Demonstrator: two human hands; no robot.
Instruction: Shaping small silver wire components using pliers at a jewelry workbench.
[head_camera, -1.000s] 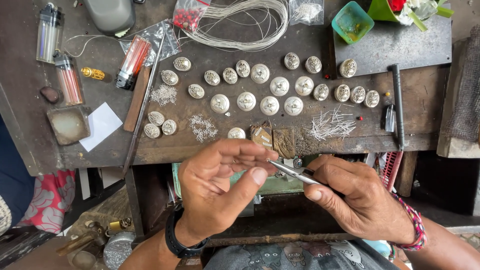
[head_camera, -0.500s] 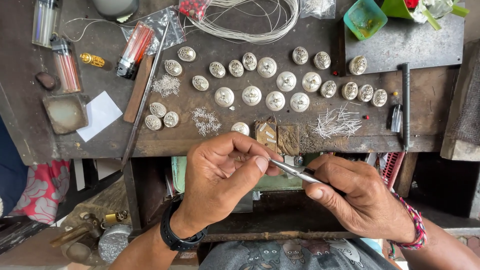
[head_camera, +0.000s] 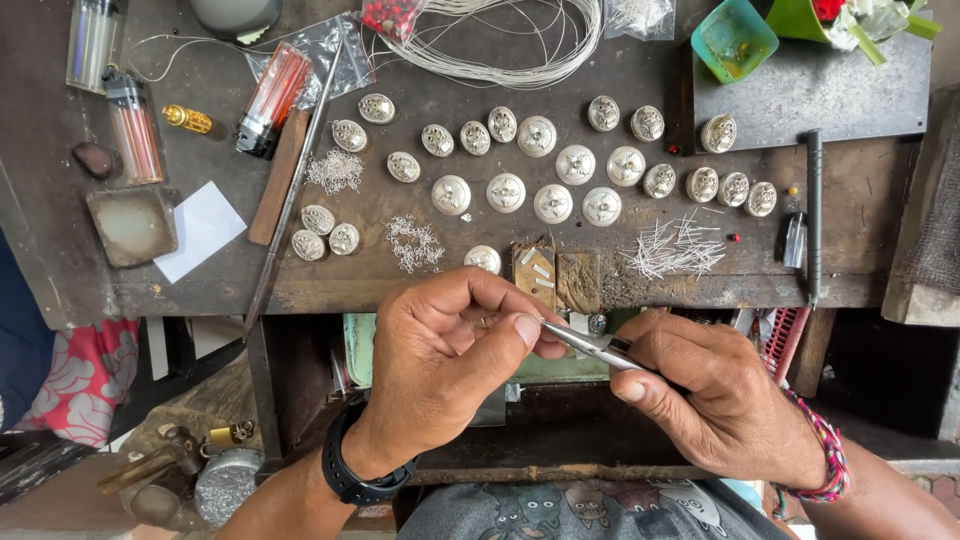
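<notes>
Head view: right hand (head_camera: 725, 405) grips one pair of tweezers (head_camera: 590, 343), tips meeting the left hand (head_camera: 450, 370), whose fingers (head_camera: 520, 335) pinch something too small to identify, just below the counter's (head_camera: 860, 200) front edge; about twenty-three silver buttons (head_camera: 553, 203) lie above.

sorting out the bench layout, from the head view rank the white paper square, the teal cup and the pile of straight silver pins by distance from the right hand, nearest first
From the right hand:
1. Pile of straight silver pins, just above it near the bench's front edge.
2. Teal cup, far up at the back, slightly right.
3. White paper square, away across the bench to the left.
</notes>
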